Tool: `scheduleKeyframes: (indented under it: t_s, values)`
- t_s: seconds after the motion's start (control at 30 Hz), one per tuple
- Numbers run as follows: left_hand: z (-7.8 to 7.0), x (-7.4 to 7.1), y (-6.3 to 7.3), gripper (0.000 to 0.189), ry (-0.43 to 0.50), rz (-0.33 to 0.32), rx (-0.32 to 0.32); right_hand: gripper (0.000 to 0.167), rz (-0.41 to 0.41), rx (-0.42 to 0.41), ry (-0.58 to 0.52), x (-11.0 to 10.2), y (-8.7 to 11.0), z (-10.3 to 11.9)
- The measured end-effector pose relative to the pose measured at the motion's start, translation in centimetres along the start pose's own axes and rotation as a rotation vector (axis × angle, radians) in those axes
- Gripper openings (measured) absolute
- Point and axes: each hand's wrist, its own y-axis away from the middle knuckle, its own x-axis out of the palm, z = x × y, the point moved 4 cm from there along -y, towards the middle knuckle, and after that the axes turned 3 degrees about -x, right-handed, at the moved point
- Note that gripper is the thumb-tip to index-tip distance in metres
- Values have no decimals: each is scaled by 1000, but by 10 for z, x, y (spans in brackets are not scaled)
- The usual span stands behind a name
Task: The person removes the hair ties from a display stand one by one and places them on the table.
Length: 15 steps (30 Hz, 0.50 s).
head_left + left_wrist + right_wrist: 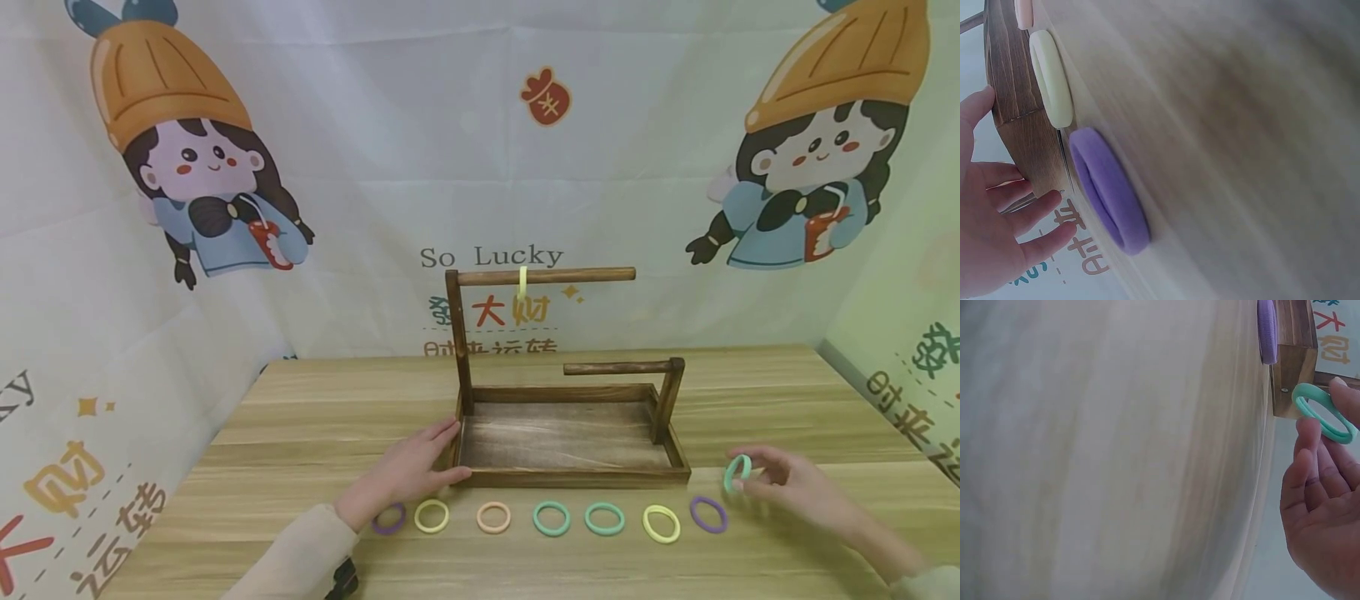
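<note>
My right hand pinches a mint-green hair tie between thumb and fingertips, raised over the table to the right of a dark wooden rack. At the rack's front left corner, my left hand rests with fairly straight fingers on the side and thumb by the front edge. A pale yellow hair tie hangs on the rack's upper bar. The shorter lower bar carries nothing. In front of the rack lie several hair ties, among them a purple one and a yellow one near my left wrist.
Along the same row are a peach hair tie, two green ones, another yellow one and a second purple hair tie. The light wooden table is backed by a printed cloth on three sides.
</note>
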Motion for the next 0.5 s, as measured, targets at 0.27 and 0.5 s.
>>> scheduleKeyframes:
  t_s: [0.27, 0.5]
  values:
    - [0, -1, 1, 76, 2, -2, 5, 42, 89, 34, -148, 1, 2, -7]
    - [0, 0, 1, 76, 3, 4, 5, 40, 124, 0, -244, -1, 4, -14]
